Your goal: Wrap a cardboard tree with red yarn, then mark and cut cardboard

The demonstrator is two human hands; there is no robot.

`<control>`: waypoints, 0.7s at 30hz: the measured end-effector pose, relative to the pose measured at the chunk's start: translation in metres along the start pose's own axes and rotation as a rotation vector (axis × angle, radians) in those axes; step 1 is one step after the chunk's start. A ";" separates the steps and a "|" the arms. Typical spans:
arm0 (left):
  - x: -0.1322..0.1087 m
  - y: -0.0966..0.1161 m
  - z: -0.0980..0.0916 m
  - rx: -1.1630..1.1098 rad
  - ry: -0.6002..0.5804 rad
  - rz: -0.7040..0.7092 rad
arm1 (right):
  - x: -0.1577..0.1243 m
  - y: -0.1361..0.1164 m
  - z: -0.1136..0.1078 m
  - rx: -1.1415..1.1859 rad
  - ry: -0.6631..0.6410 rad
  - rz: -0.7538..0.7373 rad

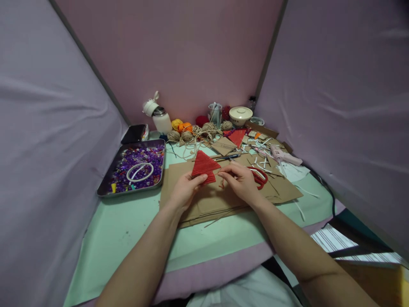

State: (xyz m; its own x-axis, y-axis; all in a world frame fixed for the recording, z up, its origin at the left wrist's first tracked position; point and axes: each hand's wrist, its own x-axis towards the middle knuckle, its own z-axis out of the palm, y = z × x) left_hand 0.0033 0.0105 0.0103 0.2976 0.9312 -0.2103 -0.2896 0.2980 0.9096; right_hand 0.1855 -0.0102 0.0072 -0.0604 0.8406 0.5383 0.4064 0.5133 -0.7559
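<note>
Wrapping looks nearly done: the red triangle, held over the cardboard sheet on the table, shows no bare card. The left hand grips its lower corner; the right hand pinches what seems a loose yarn tail, not yet fastened.

Both hands meet over a cardboard sheet mid-bench: the left hand pinches a red yarn-wrapped triangle, the right hand touching its right corner; bead tray at the left edge
</note>
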 end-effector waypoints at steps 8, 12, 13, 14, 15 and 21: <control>-0.002 0.000 0.002 -0.099 -0.043 -0.005 | 0.000 0.003 0.003 0.213 -0.003 0.260; -0.003 0.000 -0.001 -0.098 -0.172 -0.054 | 0.001 0.009 0.002 0.474 -0.140 0.439; -0.004 0.000 -0.002 -0.100 -0.225 -0.066 | 0.000 0.010 0.002 0.555 -0.196 0.465; -0.005 0.000 -0.002 -0.102 -0.280 -0.075 | 0.000 0.010 0.003 0.639 -0.259 0.483; -0.006 -0.001 -0.002 -0.103 -0.334 -0.081 | -0.001 0.010 0.003 0.718 -0.321 0.491; -0.009 -0.004 0.009 -0.119 -0.409 -0.025 | -0.001 0.005 0.003 0.942 -0.490 0.511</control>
State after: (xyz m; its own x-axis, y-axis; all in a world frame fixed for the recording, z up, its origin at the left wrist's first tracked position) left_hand 0.0101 -0.0010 0.0113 0.6350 0.7709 -0.0502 -0.3742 0.3637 0.8531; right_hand 0.1849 -0.0085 0.0019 -0.5130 0.8570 0.0481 -0.3370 -0.1495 -0.9296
